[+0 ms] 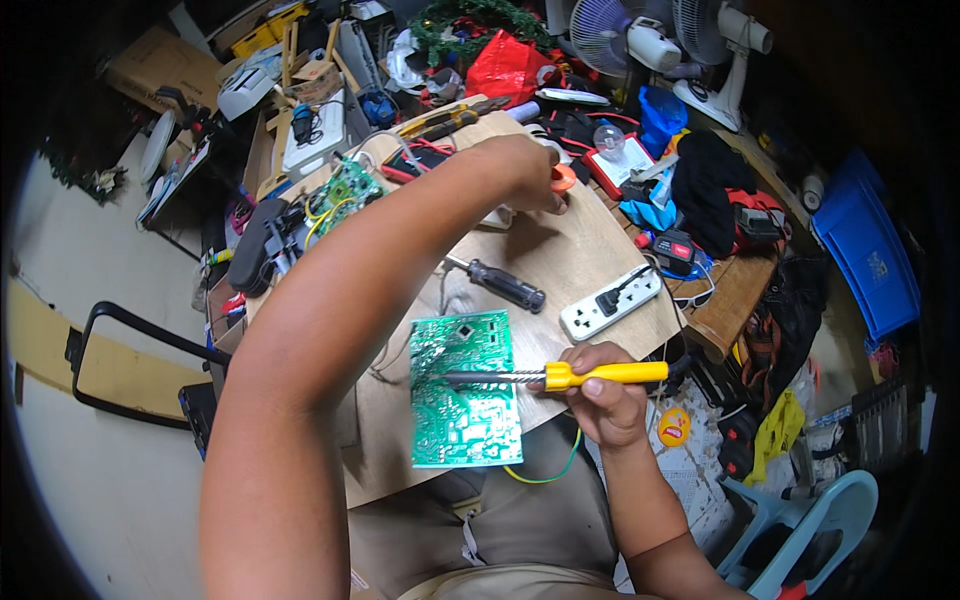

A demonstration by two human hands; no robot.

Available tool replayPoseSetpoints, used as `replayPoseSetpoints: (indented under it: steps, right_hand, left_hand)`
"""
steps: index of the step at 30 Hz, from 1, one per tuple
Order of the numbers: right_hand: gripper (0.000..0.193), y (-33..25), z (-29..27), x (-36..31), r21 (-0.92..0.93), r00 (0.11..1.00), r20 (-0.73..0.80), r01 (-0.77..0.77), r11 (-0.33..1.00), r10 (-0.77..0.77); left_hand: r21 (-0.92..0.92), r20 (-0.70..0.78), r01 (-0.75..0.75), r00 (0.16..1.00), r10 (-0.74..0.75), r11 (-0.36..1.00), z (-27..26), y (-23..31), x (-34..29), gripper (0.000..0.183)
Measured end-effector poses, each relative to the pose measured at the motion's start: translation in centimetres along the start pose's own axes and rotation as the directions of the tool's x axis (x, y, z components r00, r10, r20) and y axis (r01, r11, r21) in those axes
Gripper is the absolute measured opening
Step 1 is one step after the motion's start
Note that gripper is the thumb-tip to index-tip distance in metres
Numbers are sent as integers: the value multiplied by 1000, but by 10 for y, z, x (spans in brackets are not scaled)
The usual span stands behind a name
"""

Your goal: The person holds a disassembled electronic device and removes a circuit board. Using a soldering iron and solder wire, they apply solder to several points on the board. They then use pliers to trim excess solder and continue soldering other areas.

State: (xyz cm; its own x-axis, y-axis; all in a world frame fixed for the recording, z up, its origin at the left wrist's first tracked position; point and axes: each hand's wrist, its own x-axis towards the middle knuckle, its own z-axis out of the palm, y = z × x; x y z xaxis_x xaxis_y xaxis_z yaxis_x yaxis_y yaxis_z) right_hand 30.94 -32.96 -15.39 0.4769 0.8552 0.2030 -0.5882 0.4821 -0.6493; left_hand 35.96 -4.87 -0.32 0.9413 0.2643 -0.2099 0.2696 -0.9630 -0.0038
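My right hand (pixel 612 412) is closed around the yellow handle of a soldering iron (pixel 620 373). The iron's metal shaft lies across the upper face of a green circuit board (pixel 468 425) at the near edge of the table. Stretched far over the table, my left hand (pixel 522 172) has its fingers curled at a small orange round thing (pixel 563 178), partly hidden by the hand. Between the two hands lies a screwdriver (pixel 507 287) with a dark handle. A white power strip (pixel 612 300) with a black plug in it sits to its right.
Another green circuit board (pixel 352 190) with yellow wires stands at the table's left. Pliers (pixel 450 120) and a red meter-like case (pixel 415 160) lie at the far edge. Beyond are a red bag (pixel 505 70) and fans (pixel 640 40). A light blue chair (pixel 820 530) stands lower right.
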Motion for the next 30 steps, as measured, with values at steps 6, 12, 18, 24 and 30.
replayPoseSetpoints:
  steps: [6, 12, 18, 24, 30]
  right_hand:
    - [25, 0, 0, 0, -122, 999, -35, -19, 992, 15]
    - [28, -2, 6, 3, 50, 1000, 13, -24, 998, 23]
    - [23, 0, 17, 6, -27, 982, -185, -48, 998, 42]
    - [27, 1, 15, 9, 17, 982, -185, -31, 999, 33]
    - [24, 2, 14, 8, -4, 985, -169, -16, 1000, 15]
  left_hand:
    - [-163, -141, -14, 990, -9, 987, 27, -7, 38, 65]
    - [-333, -355, -32, 930, -94, 942, 33, 8, 28, 49]
    - [-650, -277, -59, 947, -163, 758, -32, -27, -86, 44]
    - [-956, -129, -40, 946, -297, 289, -12, -29, -253, 33]
    - [-987, -112, -73, 952, -283, 145, 44, 5, -316, 34]
